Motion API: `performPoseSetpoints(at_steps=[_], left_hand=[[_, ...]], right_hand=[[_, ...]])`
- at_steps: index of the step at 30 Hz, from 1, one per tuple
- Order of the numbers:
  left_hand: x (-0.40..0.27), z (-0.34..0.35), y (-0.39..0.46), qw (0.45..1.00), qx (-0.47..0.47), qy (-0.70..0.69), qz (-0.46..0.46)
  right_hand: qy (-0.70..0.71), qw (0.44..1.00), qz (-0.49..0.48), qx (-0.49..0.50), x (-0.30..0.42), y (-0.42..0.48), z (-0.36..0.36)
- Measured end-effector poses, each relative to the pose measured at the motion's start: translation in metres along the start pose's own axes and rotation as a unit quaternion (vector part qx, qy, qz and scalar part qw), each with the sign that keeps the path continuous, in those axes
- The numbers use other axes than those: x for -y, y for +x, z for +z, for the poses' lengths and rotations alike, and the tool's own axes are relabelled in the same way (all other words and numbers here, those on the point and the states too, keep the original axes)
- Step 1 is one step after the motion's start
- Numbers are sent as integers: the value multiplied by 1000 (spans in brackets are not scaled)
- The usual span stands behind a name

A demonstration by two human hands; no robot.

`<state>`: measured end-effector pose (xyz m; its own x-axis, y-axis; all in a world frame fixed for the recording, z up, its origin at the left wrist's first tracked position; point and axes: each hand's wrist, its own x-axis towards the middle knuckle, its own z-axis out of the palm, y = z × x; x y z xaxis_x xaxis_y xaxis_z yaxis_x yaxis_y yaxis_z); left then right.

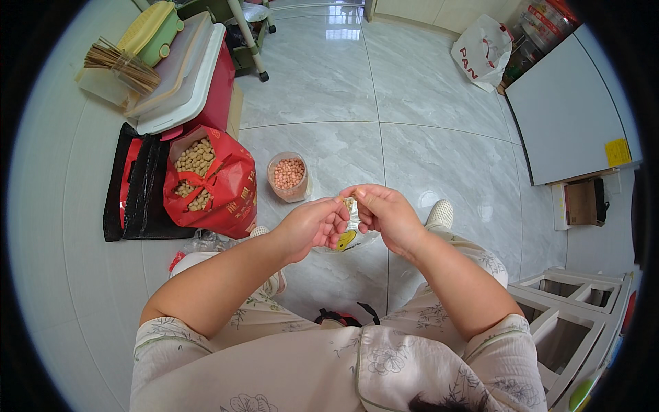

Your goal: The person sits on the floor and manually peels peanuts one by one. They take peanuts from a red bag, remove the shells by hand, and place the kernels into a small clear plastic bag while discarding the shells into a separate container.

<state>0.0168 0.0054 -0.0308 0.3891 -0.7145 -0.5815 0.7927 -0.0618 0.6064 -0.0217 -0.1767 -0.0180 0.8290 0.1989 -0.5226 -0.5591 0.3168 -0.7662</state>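
My left hand (322, 221) and my right hand (383, 208) meet at their fingertips above the floor. Pinched between them is a small tan thing, mostly covered by the fingers, perhaps a peanut or a piece of its shell. Below the hands lies a clear plastic bag (360, 240) with a yellow print and some tan bits inside. A clear plastic tub (307, 191) of pink shelled peanuts (289, 173) stands to the left, beyond my left hand. Farther left, a red bag (234, 170) holds unshelled peanuts (195, 157).
Beside the red bag is a black bag (152, 195). Behind them stand stacked storage boxes (210, 92) with a bundle of wooden sticks (123, 67) on top. My shoe (440, 213) rests on the tiled floor (453, 170). A white rack (561, 329) is at the right.
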Motion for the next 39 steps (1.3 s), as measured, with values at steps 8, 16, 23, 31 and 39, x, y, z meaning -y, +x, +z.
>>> performPoseSetpoints(at_steps=[8,16,23,31,39], left_hand=[[-3,4,-1,999,29,-26,23],[-1,5,1,997,26,-59,37],[-1,6,1,998,19,-51,37],[1,6,2,995,51,-68,42],[7,11,4,999,21,-32,20]], right_hand=[[25,999,-14,39,1,-2,-2],[-16,999,-44,28,-1,-5,9],[-31,998,-45,25,-1,-4,3],[7,999,-36,11,-1,-5,4],[38,999,-15,3,-9,-3,0]])
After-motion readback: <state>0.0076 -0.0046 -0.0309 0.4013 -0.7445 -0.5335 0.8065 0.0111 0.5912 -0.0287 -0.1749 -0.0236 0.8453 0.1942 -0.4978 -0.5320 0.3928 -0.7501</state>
